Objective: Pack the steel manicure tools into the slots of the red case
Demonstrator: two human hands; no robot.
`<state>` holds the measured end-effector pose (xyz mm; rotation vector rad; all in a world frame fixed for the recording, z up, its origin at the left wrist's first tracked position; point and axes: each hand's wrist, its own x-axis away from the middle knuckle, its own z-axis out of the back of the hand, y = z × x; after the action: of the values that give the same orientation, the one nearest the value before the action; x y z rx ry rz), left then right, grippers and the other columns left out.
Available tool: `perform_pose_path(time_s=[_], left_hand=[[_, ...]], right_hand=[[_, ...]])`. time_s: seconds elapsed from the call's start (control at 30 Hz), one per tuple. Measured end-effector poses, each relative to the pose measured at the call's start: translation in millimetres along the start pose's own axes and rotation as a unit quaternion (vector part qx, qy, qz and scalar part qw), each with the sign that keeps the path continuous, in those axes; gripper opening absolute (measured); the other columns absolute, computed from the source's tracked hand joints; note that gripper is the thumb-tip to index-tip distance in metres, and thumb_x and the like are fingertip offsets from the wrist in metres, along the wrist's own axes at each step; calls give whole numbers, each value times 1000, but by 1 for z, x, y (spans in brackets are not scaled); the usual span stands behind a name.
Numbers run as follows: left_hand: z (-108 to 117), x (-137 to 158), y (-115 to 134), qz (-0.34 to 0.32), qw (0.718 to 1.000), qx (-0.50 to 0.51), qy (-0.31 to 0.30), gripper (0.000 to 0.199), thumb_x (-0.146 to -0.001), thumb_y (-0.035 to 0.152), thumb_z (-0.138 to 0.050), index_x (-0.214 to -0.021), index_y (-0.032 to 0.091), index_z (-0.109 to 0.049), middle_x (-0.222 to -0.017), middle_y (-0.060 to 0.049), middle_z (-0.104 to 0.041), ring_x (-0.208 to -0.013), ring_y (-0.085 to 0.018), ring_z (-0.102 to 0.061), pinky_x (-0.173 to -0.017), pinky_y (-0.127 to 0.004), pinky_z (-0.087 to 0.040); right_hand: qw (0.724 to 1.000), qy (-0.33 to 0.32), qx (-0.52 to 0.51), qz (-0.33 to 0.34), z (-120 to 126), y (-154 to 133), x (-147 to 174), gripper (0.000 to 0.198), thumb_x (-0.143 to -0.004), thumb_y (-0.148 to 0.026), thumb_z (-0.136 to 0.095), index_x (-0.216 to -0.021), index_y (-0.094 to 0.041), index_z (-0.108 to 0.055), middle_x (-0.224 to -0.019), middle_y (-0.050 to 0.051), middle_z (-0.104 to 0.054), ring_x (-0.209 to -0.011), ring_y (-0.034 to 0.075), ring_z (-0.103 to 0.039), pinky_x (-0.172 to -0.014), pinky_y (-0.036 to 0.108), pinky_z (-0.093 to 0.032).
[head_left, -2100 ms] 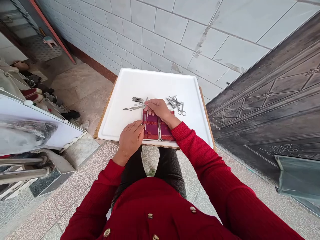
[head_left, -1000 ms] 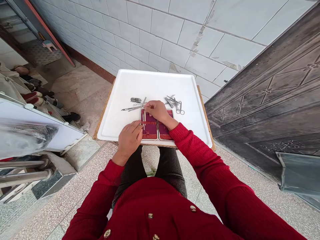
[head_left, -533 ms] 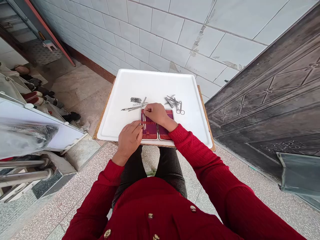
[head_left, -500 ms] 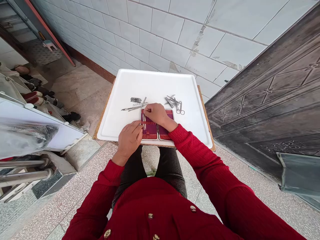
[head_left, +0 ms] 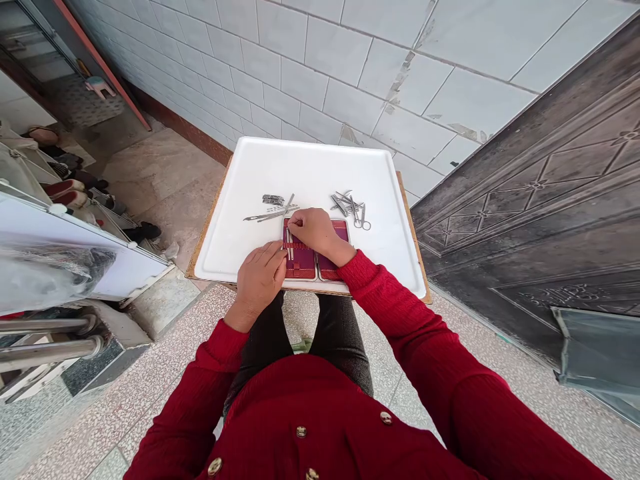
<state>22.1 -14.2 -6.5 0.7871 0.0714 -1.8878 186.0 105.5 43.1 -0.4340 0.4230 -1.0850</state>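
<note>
The fingers of the right hand (head_left: 314,230) are drawn together over the top edge of the left panel of an open maroon instrument case (head_left: 302,253), their tips pressed down on the upper end of a thin metal instrument (head_left: 289,244) that is seated under the case's elastic strap; whether the instrument is actually pinched between thumb and forefinger cannot be told, since the fingertips are hidden by the knuckles. The fingers of the left hand (head_left: 259,280) are held close together and laid flat, their tips resting on the left edge of the case, just beside the seated instrument. The right panel of the case is largely covered by the right wrist and the red knitted sleeve (head_left: 400,313). Just beyond the right fingertips, a few loose scalpel handles (head_left: 270,215) are laid crosswise, and slightly farther out from them a small flat metal piece (head_left: 273,199) is seen. Past the back of the right hand, near but not touching it, a heap of small scissors and forceps (head_left: 353,207) is gathered. All of this is carried by a white tray (head_left: 310,163), which is set on a wooden board (head_left: 203,243) close to a white tiled wall (head_left: 350,73).
</note>
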Motion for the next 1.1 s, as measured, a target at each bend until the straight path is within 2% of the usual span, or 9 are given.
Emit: perform_pose_path(time_s=[0.53,0.8,0.97,1.1], left_hand=[[-1,0,0,-1,1000,0,4,28,-104,19,-51,-120,22,-75,-132,-13,-76,-127,-29,-71,-107,-49,-59],[-2,0,0,-14,1000,-4,18,25,-104,17,-53,-117,20,-74,-131,-13,-77,-125,-27,-72,-106,-47,-60],[-2,1,-1,-20,1000,-8,14,26,-105,18,-52,-118,19,-74,-132,-14,-76,-125,-28,-72,-105,-48,-60],[-3,1,-2,-19,1000,-3,14,26,-105,18,-52,-119,20,-74,-133,-13,-76,-126,-28,-72,-106,-48,-60]], right_hand=[[1000,5,9,-9,1,-4,3,23,-91,-13,-60,-80,-20,-80,-83,5,-79,-75,21,-67,-70,31,-42],[1000,17,-7,-3,2,4,0,21,-92,-17,-61,-79,-21,-78,-82,3,-79,-75,20,-67,-70,31,-44],[999,20,45,-3,14,8,-13,23,-92,-14,-59,-83,-20,-79,-88,6,-80,-80,23,-68,-73,33,-44],[995,7,99,2,24,7,-36,21,-92,-13,-61,-85,-19,-80,-92,10,-79,-84,25,-68,-75,33,-46]])
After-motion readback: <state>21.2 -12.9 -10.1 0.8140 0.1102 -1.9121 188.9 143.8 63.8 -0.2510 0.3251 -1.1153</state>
